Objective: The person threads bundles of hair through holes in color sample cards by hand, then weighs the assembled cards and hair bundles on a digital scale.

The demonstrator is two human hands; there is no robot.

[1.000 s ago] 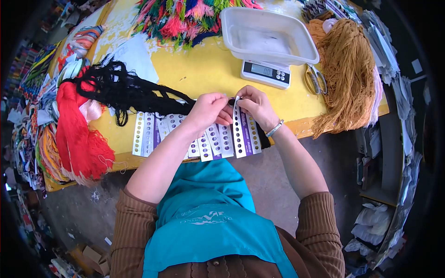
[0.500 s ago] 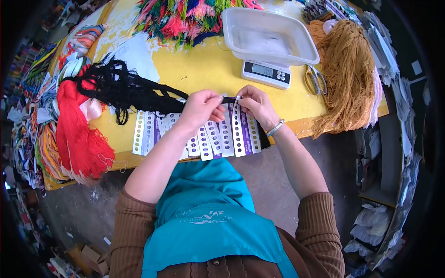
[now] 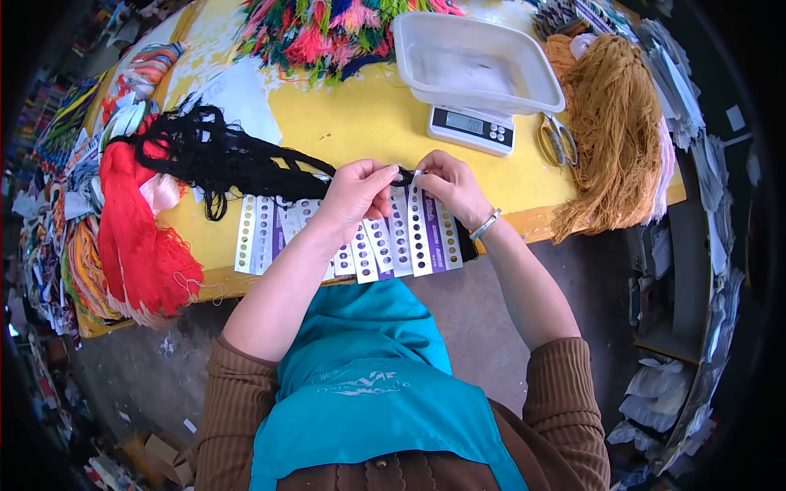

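My left hand (image 3: 359,195) is closed, its thumb and forefinger pinching a strand of black thread (image 3: 404,177) that bridges the short gap to the other hand. My right hand (image 3: 452,190) pinches the top of a white punched card (image 3: 421,237), where the black strand meets it. Several more white and purple cards (image 3: 267,237) with rows of holes lie side by side along the table's front edge, partly under my left forearm. From the left, a loose black skein (image 3: 221,155) stretches toward my left hand.
A yellow table (image 3: 360,114) carries a digital scale (image 3: 471,129) with a clear plastic tub (image 3: 483,74) on it. Scissors (image 3: 557,143) and a brown thread bundle (image 3: 614,139) lie right, a red skein (image 3: 143,233) left, multicoloured threads (image 3: 336,33) at the back.
My left fingertips have shifted slightly to the right along the black thread, closer to my right hand. My right hand and the cards have barely moved.
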